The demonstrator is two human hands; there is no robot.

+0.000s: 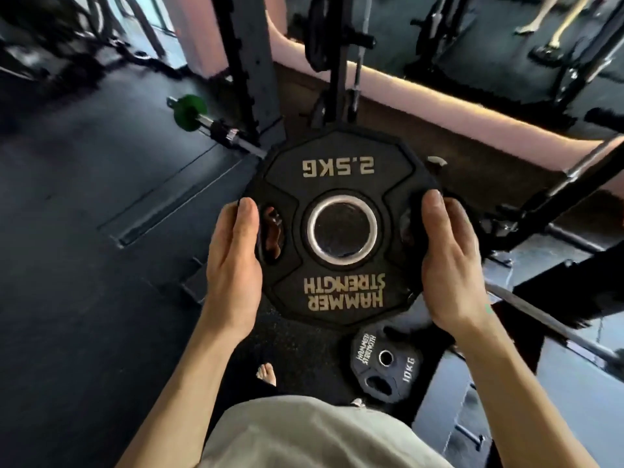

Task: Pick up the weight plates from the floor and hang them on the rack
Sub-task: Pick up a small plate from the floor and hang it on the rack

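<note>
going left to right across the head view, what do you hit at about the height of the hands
left hand → 2.5kg plate gripped at both edges → right hand

Weight plate (341, 228) matt black rubber; hub ring (342, 228) shiny metal

You've got two black weight plates in view: the 2.5KG plate (341, 228) at frame centre and a 10KG plate (385, 364) lower, just right of centre. One green plate (189, 112) on a barbell end, upper left. Two hands on the centre plate: left hand (233, 261), right hand (449, 261). One bare foot (266, 373) shows plainly at bottom centre. One dark rack upright (251, 62) with notches, top centre; other frame parts too blurred to count.
</note>
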